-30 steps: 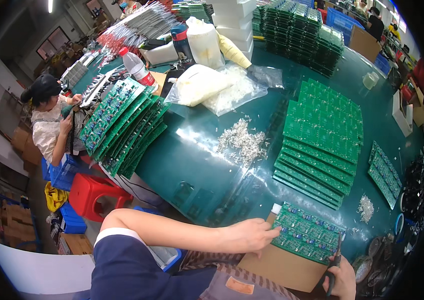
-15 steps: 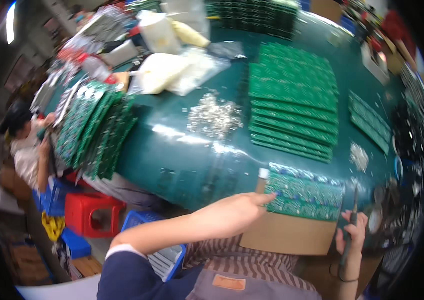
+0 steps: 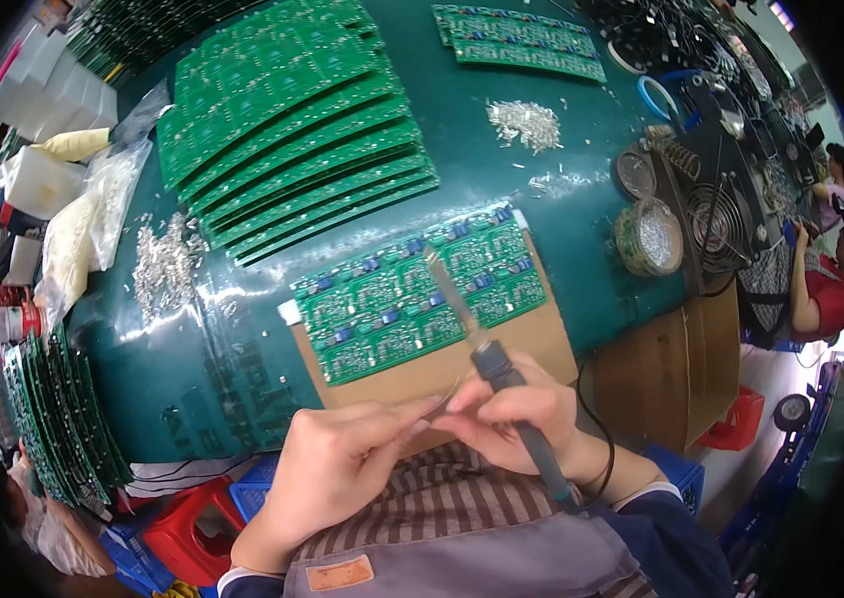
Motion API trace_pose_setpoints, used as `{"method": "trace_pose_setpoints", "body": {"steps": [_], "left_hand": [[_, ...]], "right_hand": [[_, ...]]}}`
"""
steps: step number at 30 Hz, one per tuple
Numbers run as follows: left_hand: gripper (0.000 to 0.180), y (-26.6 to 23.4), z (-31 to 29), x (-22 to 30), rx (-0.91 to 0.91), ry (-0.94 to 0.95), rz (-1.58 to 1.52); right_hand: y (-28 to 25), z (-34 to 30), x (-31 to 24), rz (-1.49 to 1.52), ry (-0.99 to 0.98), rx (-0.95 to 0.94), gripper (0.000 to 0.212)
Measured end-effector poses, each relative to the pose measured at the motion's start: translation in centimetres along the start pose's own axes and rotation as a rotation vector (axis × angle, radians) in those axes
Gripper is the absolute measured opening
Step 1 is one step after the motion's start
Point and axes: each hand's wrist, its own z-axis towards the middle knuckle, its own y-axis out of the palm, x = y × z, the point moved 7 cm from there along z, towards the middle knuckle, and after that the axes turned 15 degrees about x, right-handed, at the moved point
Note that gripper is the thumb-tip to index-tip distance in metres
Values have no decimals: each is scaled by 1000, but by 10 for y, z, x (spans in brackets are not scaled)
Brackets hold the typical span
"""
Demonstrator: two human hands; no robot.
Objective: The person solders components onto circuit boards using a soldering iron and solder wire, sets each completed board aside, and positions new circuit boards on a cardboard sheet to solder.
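My right hand (image 3: 532,414) is wrapped round the dark handle of a soldering iron (image 3: 498,367). The iron's metal tip points away from me, over a green circuit board (image 3: 367,344) with blue parts in rows; whether it touches the board I cannot tell. Under the board lies a piece of brown cardboard (image 3: 537,349). My left hand (image 3: 337,453) is closed in a pinch in front of the board, its fingertips at those of my right hand. A thin wire (image 3: 454,389) rises between the fingertips, apparently solder.
Behind the board rises a stack of green circuit boards (image 3: 282,110). Small silvery parts lie in a left pile (image 3: 165,264) and a right pile (image 3: 525,124). A tape roll (image 3: 648,237) and a coil-shaped iron stand (image 3: 716,227) are at the right. More boards (image 3: 58,419) stand on edge at left.
The view has turned to the right. My left hand has left the board's edge, and my right hand has brought the soldering iron from the right side in front of the board; the hands now meet.
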Motion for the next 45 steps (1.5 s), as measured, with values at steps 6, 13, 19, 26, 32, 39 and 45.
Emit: {"method": "trace_pose_setpoints", "body": {"steps": [6, 13, 19, 26, 32, 39, 45], "left_hand": [[23, 18, 17, 5, -44, -14, -8], [18, 31, 49, 25, 226, 228, 64], [15, 55, 85, 18, 384, 351, 235], [17, 83, 91, 17, 334, 402, 525], [16, 84, 93, 12, 336, 366, 478], [16, 87, 92, 9, 385, 402, 455], [18, 89, 93, 4, 445, 495, 425]], "right_hand": [[-20, 8, 12, -110, -34, 15, 47], [-61, 17, 33, -262, 20, 269, 36], [-114, 17, 50, -219, 286, 172, 60], [-122, 23, 52, -391, 462, 251, 24], [-122, 24, 62, -400, 467, 234, 19], [-120, 23, 70, -377, 566, 264, 18], [-123, 29, 72, -360, 460, 250, 17]]}}
